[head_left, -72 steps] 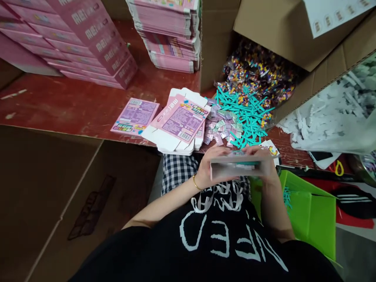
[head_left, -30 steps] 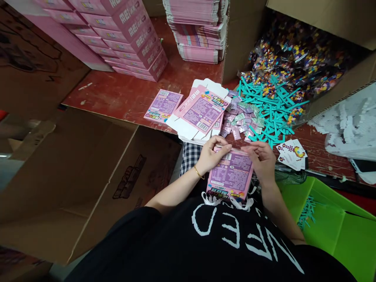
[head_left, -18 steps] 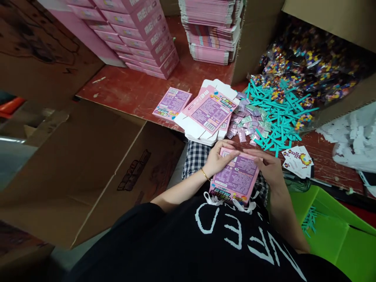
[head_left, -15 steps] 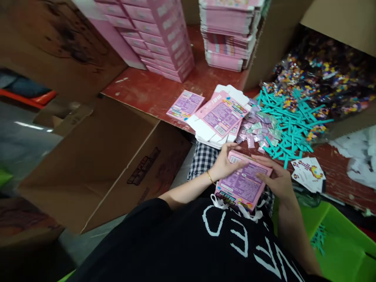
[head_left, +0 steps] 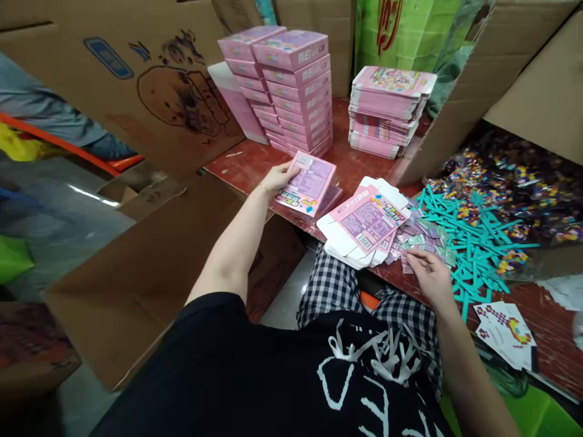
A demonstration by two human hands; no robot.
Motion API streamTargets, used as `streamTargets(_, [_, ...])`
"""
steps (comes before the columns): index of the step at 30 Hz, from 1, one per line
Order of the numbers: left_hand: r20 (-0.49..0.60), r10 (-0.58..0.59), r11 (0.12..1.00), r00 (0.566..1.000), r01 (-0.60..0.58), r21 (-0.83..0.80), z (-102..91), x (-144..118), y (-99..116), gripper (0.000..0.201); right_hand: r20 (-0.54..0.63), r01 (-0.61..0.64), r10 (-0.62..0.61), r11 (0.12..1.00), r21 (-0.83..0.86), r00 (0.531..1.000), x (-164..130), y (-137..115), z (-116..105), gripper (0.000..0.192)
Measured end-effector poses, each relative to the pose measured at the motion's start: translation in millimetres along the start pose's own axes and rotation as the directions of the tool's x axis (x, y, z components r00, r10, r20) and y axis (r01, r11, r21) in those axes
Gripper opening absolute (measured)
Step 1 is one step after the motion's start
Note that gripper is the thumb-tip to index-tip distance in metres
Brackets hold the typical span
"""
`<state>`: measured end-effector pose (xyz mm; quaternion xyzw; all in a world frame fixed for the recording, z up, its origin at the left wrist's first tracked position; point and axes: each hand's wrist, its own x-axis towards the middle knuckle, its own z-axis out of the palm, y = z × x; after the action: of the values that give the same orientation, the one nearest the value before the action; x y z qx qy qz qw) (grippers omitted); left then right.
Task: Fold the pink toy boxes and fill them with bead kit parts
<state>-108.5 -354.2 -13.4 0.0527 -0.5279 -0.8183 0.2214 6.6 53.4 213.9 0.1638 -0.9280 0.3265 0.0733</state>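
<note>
My left hand (head_left: 279, 177) grips a flat pink and purple box (head_left: 312, 182) by its left edge, thumb on top. The held box is over another pink box (head_left: 331, 199) lying on the red table, which it partly covers. My right hand (head_left: 430, 273) is at the near edge of a pile of small shiny packets (head_left: 423, 233), thumb and fingertips closed on a pinkish packet (head_left: 407, 264). Between the hands lies a pile of flattened pink and white cartons (head_left: 367, 221). Turquoise plastic sticks (head_left: 478, 243) are heaped beyond my right hand.
Stacked pink boxes (head_left: 298, 91) and a pile of folded cartons (head_left: 387, 112) stand at the back of the red table (head_left: 237, 159). A cardboard box (head_left: 514, 200) spills bagged colourful pieces at right. Printed cards (head_left: 505, 334) lie near the front edge. A large open carton (head_left: 136, 279) is at left.
My left hand has carried the box from my lap to the left, over the table. My right hand has let go of it and moved to the small packets. The view has shifted.
</note>
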Motion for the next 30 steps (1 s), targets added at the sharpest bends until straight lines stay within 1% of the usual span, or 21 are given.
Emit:
streamTargets(1, [0.017,0.006,0.999,1.000,-0.006,0.036,4.7,12,-7,0.044,0.040,0.043,-0.042,0.998,-0.037,0.998,12,-2,5,0.033])
streamTargets(3, [0.025,0.059,0.993,0.998,-0.061,0.102,16.7,21,-16,0.055,0.100,0.165,-0.153,0.979,-0.116,0.983,40,-8,14,0.032])
streamTargets(5, [0.034,0.150,0.977,0.988,-0.153,0.149,32.9,14,-17,0.064,0.116,0.273,-0.253,0.937,-0.218,0.960,76,-14,23,0.032])
streamTargets(7, [0.078,0.240,0.952,0.968,-0.250,0.174,56.4,-8,-17,0.069,0.087,0.288,-0.276,0.892,-0.348,0.957,119,-19,35,0.035])
streamTargets(8, [0.115,0.274,0.939,0.955,-0.292,0.180,70.9,-23,-17,0.072,0.072,0.250,-0.242,0.875,-0.414,0.968,141,-20,41,0.039])
streamTargets(10, [0.212,0.310,0.915,0.927,-0.351,0.198,101.9,-57,-17,0.087,0.067,0.125,-0.105,0.847,-0.517,0.992,178,-24,56,0.053])
streamTargets(12, [0.296,0.279,0.873,0.913,-0.370,0.319,126.7,-89,-14,0.099,0.113,0.024,0.049,0.825,-0.565,0.992,198,-35,66,0.056])
streamTargets(13, [0.310,0.265,0.843,0.913,-0.375,0.386,133.9,-101,-10,0.101,0.176,0.015,0.099,0.835,-0.549,0.979,199,-45,69,0.053])
streamTargets(14, [0.303,0.269,0.809,0.914,-0.385,0.443,136.7,-111,-2,0.105,0.256,0.035,0.108,0.867,-0.497,0.961,192,-57,69,0.048])
streamTargets(15, [0.280,0.300,0.781,0.912,-0.404,0.477,135.5,-119,9,0.110,0.334,0.081,0.067,0.909,-0.410,0.940,180,-72,67,0.044])
streamTargets(16, [0.250,0.353,0.765,0.902,-0.432,0.478,130.9,-126,23,0.115,0.397,0.147,-0.017,0.943,-0.299,0.918,162,-88,62,0.041])
streamTargets(17, [0.223,0.414,0.757,0.883,-0.470,0.454,124.1,-133,39,0.119,0.418,0.233,-0.137,0.954,-0.187,0.898,140,-104,56,0.040])
streamTargets(18, [0.214,0.466,0.757,0.859,-0.512,0.406,116.4,-139,56,0.117,0.395,0.335,-0.264,0.935,-0.121,0.880,116,-118,49,0.039])
streamTargets(19, [0.242,0.492,0.767,0.836,-0.548,0.334,109.3,-147,72,0.101,0.359,0.429,-0.367,0.897,-0.109,0.858,92,-130,42,0.036])
streamTargets(21, [0.393,0.494,0.811,0.775,-0.574,0.113,100.9,-166,98,0.050,0.230,0.537,-0.493,0.818,-0.205,0.839,46,-143,26,0.030])
streamTargets(22, [0.466,0.478,0.845,0.745,-0.535,-0.011,101.0,-178,105,0.027,0.138,0.535,-0.518,0.795,-0.287,0.844,27,-143,18,0.029])
streamTargets(23, [0.516,0.454,0.879,0.726,-0.460,-0.126,104.1,-190,107,0.015,0.035,0.504,-0.530,0.782,-0.366,0.847,10,-139,10,0.031])
streamTargets(25, [0.564,0.372,0.925,0.737,-0.246,-0.288,119.0,-216,100,0.016,-0.164,0.400,-0.524,0.786,-0.471,0.836,-17,-121,-3,0.040])
streamTargets(27, [0.597,0.256,0.935,0.760,-0.039,-0.353,141.8,-239,82,0.020,-0.259,0.328,-0.499,0.803,-0.498,0.827,-36,-95,-12,0.049])
streamTargets(29, [0.596,0.179,0.926,0.783,0.070,-0.370,167.4,-255,63,0.024,-0.323,0.299,-0.462,0.845,-0.444,0.826,-51,-67,-15,0.056])
streamTargets(30, [0.566,0.167,0.922,0.808,0.074,-0.379,179.8,-259,57,0.033,-0.371,0.291,-0.434,0.877,-0.381,0.821,-57,-54,-14,0.060])
